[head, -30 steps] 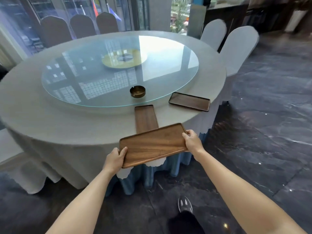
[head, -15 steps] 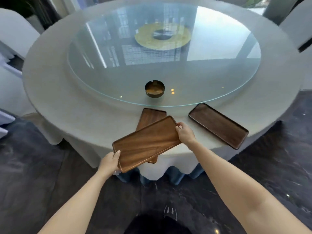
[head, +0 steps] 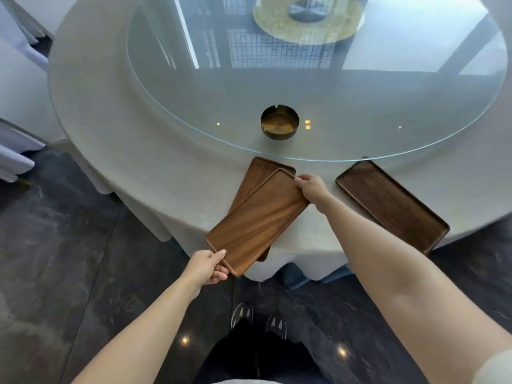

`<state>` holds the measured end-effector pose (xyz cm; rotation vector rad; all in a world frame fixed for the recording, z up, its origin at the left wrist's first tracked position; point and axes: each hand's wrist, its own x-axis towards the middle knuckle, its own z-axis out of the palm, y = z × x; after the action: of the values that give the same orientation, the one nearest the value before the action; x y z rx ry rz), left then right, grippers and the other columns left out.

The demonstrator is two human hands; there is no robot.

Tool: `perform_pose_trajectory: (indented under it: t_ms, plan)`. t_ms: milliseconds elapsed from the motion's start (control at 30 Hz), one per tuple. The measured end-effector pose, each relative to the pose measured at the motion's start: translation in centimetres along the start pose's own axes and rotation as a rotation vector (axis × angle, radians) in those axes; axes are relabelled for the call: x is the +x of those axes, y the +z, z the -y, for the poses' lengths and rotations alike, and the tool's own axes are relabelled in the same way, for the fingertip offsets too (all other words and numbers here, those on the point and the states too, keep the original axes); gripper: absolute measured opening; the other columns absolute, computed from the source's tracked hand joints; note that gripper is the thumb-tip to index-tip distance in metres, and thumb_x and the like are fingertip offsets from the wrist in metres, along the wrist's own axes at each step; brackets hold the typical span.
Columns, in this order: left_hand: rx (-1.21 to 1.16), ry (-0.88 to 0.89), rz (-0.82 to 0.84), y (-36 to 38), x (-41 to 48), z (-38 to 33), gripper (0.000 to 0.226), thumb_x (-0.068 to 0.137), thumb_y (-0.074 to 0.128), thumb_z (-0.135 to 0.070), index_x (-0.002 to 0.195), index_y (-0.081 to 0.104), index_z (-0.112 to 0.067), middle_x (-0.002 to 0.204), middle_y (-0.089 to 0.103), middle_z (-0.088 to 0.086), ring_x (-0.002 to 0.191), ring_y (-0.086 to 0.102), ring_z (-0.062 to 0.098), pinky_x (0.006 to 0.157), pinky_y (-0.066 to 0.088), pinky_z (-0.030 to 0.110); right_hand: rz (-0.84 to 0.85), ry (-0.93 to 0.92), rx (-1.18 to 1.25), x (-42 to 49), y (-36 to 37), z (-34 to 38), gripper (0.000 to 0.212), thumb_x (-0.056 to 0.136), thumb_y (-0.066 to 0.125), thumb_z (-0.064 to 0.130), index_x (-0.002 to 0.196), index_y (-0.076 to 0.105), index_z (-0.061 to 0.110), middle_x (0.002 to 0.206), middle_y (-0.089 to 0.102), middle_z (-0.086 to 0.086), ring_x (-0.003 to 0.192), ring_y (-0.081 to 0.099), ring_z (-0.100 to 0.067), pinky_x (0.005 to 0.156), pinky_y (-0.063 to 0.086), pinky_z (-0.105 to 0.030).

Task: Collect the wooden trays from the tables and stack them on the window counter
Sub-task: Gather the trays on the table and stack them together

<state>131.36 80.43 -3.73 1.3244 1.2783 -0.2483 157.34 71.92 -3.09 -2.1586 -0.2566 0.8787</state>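
Two hands hold one wooden tray (head: 256, 220) over a second tray (head: 259, 173) on the table (head: 155, 151): left hand (head: 206, 266) grips its near end, right hand (head: 311, 187) its far end. A third tray (head: 390, 205) lies to the right.

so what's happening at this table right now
A person is gathering wooden trays from a round table. The left hand and right hand grip opposite short ends of a lighter tray, holding it over a second tray that lies on the cloth, the two not quite lined up. A darker tray lies off to the right, untouched. A brass ashtray sits on the glass turntable.
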Motion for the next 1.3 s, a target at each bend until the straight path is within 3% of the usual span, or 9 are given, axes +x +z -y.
perform_pose_trajectory:
  t_ms: [67,133,200,267,367,767,1000,1300]
  plan:
    - [-0.026,-0.015,0.015,0.2,0.0,-0.3,0.032,0.094,0.048,-0.027,0.069,0.055,-0.009,0.06,0.061,0.004,0.032,0.055,0.0,0.047,0.044,0.017,-0.012,-0.004,0.016,0.5,0.2,0.2,0.033,0.093,0.049,0.021,0.114,0.065,0.002,0.083,0.058,-0.004,0.072,0.05,-0.015,0.058,0.037,-0.023]
    - [-0.061,-0.045,0.029,0.7,0.0,-0.6,0.03,0.093,0.049,-0.027,0.071,0.057,-0.008,0.062,0.063,0.004,0.034,0.058,0.001,0.045,0.046,0.015,-0.01,-0.007,0.036,1.0,0.6,0.3,0.035,0.092,0.052,0.021,0.117,0.063,-0.001,0.08,0.058,-0.002,0.074,0.051,-0.015,0.063,0.04,-0.024]
    - [-0.099,-0.077,0.041,1.3,0.1,-0.8,0.028,0.093,0.05,-0.025,0.071,0.058,-0.008,0.061,0.064,0.003,0.035,0.06,0.001,0.045,0.048,0.015,-0.008,-0.017,0.029,1.5,0.8,0.4,0.04,0.091,0.055,0.02,0.125,0.057,-0.001,0.104,0.062,-0.011,0.099,0.056,-0.021,0.084,0.044,-0.029]
    - [-0.12,-0.1,0.059,1.9,0.2,-1.0,0.028,0.093,0.051,-0.024,0.072,0.058,-0.008,0.058,0.065,0.002,0.036,0.061,0.002,0.046,0.048,0.015,-0.012,-0.021,-0.008,1.6,0.9,0.7,0.049,0.089,0.057,0.021,0.133,0.049,0.001,0.132,0.054,-0.016,0.124,0.049,-0.026,0.105,0.038,-0.033]
    - [-0.134,-0.117,0.07,2.6,0.4,-1.3,0.027,0.093,0.05,-0.023,0.071,0.058,-0.009,0.065,0.064,0.005,0.039,0.061,0.002,0.051,0.048,0.017,0.011,-0.053,-0.093,1.7,1.3,1.1,0.058,0.088,0.057,0.022,0.14,0.039,0.005,0.144,0.038,-0.017,0.137,0.032,-0.029,0.116,0.026,-0.036]
    - [-0.058,-0.117,0.094,3.0,0.9,-1.3,0.023,0.093,0.05,-0.028,0.082,0.059,-0.009,0.072,0.066,0.004,0.06,0.063,0.011,0.057,0.051,0.02,0.124,-0.129,-0.269,2.8,2.7,1.9,0.075,0.088,0.058,0.026,0.149,0.018,0.005,0.159,0.012,-0.009,0.147,0.013,-0.022,0.119,0.015,-0.032]
    - [-0.243,-0.142,0.07,2.9,1.1,-1.6,0.017,0.095,0.047,-0.018,0.082,0.056,-0.011,0.077,0.064,0.006,0.066,0.063,0.014,0.063,0.051,0.024,0.112,-0.107,-0.385,3.1,2.6,1.9,0.077,0.089,0.055,0.034,0.149,0.015,0.006,0.157,0.018,-0.011,0.146,0.012,-0.026,0.118,0.016,-0.037]
    - [-0.142,-0.08,0.004,1.2,1.9,-1.5,0.02,0.096,0.044,-0.017,0.083,0.056,-0.009,0.075,0.062,0.004,0.063,0.06,0.013,0.065,0.049,0.023,0.114,-0.037,-0.388,3.1,2.2,2.6,0.072,0.088,0.053,0.041,0.146,0.027,0.004,0.151,0.025,-0.016,0.143,0.016,-0.03,0.116,0.021,-0.04]
